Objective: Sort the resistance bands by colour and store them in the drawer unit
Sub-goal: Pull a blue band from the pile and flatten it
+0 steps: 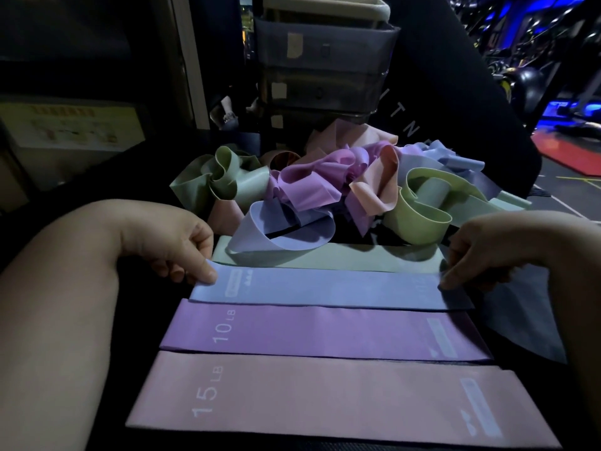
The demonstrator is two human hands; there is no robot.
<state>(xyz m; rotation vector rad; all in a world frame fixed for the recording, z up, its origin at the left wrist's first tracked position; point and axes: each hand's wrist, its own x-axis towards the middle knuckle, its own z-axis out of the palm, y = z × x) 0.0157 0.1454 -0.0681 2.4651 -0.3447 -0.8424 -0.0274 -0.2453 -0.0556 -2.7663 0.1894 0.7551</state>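
Observation:
A flat blue band (325, 289) lies stretched between my hands. My left hand (182, 245) pinches its left end and my right hand (478, 255) pinches its right end. Behind it lies a flat pale green band (341, 257). In front lie a purple band (318, 333) marked 10 LB and a pink band (325, 398) marked 15 LB. A tangled heap of bands (331, 187) in green, purple, pink and blue sits beyond them. The grey drawer unit (325, 60) stands behind the heap, its drawers closed.
The bands lie on a dark padded surface (527, 314). A cream bin (325, 9) tops the drawer unit. A yellow sign (71, 125) hangs at the left. Gym equipment and a red mat (572, 154) are at the right.

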